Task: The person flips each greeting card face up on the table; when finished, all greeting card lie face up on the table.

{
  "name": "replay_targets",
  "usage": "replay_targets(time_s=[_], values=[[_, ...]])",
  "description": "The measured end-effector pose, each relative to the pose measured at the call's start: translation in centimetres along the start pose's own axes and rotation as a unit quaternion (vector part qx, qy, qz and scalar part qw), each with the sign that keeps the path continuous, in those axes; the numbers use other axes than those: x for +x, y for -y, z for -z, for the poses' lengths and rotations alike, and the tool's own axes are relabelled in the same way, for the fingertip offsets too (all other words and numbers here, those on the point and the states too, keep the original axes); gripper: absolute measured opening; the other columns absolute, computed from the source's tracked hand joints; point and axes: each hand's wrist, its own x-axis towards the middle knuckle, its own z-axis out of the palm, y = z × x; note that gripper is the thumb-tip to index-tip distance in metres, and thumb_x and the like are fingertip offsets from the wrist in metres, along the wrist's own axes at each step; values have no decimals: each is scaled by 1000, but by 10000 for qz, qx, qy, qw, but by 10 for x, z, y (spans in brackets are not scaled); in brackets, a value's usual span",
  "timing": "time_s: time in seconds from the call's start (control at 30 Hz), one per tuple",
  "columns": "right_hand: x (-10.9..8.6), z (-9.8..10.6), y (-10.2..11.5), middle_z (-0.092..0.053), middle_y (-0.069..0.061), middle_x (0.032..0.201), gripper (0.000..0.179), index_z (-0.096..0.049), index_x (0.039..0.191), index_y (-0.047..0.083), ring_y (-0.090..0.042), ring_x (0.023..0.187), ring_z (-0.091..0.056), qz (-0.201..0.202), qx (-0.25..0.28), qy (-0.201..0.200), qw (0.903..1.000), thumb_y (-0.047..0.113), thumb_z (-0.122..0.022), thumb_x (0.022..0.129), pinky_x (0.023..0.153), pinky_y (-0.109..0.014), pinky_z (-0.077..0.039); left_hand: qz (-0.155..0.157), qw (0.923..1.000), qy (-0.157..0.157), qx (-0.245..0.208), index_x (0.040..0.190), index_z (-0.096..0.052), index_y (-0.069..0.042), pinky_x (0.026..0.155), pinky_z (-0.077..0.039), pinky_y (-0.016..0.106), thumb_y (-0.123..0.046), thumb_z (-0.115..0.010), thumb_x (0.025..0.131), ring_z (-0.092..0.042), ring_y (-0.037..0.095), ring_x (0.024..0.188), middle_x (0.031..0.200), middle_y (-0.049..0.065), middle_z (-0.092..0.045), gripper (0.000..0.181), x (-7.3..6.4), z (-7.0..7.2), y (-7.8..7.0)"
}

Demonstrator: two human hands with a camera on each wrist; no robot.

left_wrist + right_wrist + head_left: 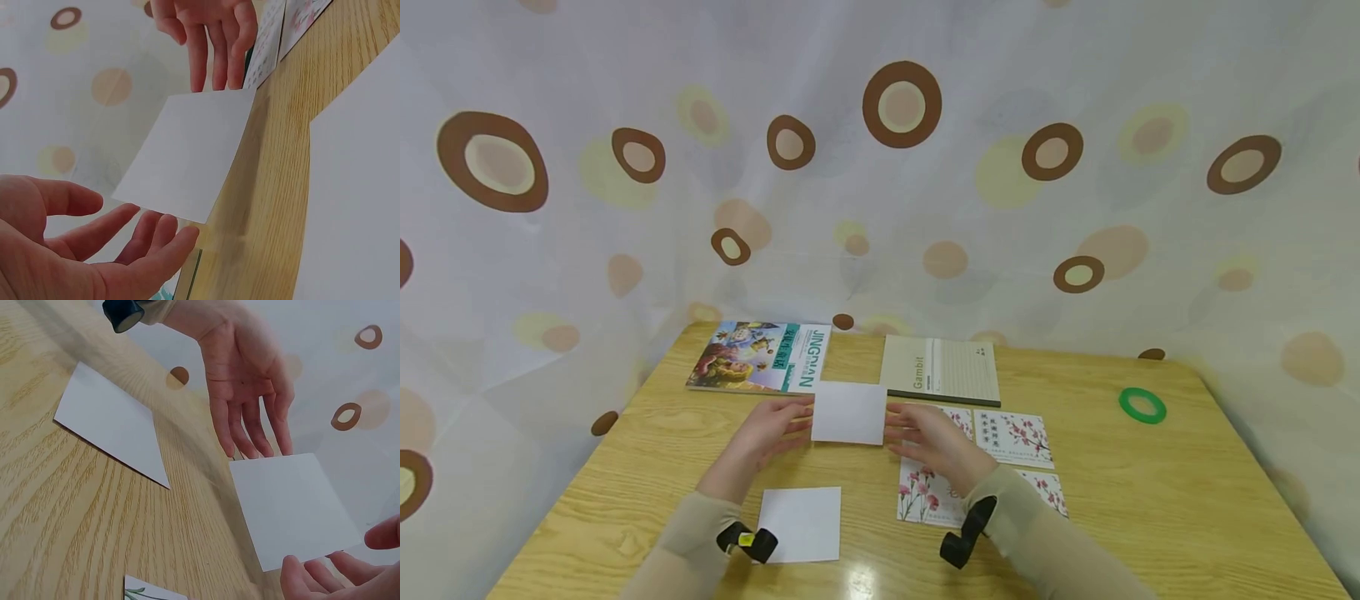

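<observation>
A blank white card (849, 412) is held up off the table between my two hands, tilted toward the head camera. My left hand (772, 429) is at its left edge, with fingers extended and fingertips at or just under the edge. My right hand (936, 442) touches the opposite edge with its own outstretched fingertips. In the left wrist view, the left thumb (78, 198) stands apart from the card. Beside my left wrist, more white card (801, 525) lies flat on the table; in the right wrist view its edge (112, 453) looks thick.
Several flower-printed cards (1017, 437) lie under and beside the right forearm. At the back are a colourful picture book (741, 357) and a beige notebook (943, 367). A green tape roll (1129, 403) sits on the right of the wooden table (1150, 500). A patterned curtain (955, 200) hangs behind.
</observation>
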Motion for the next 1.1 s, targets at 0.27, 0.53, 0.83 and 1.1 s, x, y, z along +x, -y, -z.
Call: replay_targets(time_s=[0.27, 0.53, 0.83, 1.1], values=[[2, 5, 1, -48, -28, 140, 47, -44, 145, -3, -39, 132, -48, 106, 46, 71, 9999, 7, -39, 99, 113, -49, -39, -58, 9999, 36, 82, 142, -52, -1, 103, -50, 47, -16, -47, 104, -57, 34, 122, 140, 24, -52, 41, 0, -2, -1], [-1, 10, 3, -41, -29, 148, 48, -40, 147, -5, -41, 138, -41, 194, 80, 216, 9995, 7, -39, 100, 117, -51, -33, -154, 9999, 69, 28, 141, -52, 1, 107, -45, 51, -11, -43, 103, -54, 39, 127, 142, 24, -52, 41, 1, -5, -2], [-2, 14, 3, -46, -24, 146, 48, -44, 144, -5, -34, 128, -50, 202, 25, -3, 9998, 7, -43, 98, 113, -46, -40, -356, 9990, 194, 203, 136, -54, 7, 113, -37, 53, -12, -43, 104, -51, 41, 132, 145, 25, -50, 39, 2, -8, -2], [-2, 18, 0, -59, -14, 127, 42, -48, 138, -7, -31, 121, -57, 312, -71, -75, 9995, 13, -46, 102, 101, -40, -49, -512, 9979, 160, 357, 130, -60, 8, 113, -36, 53, -22, -48, 105, -52, 40, 131, 140, 25, -55, 41, 2, -9, 4]])
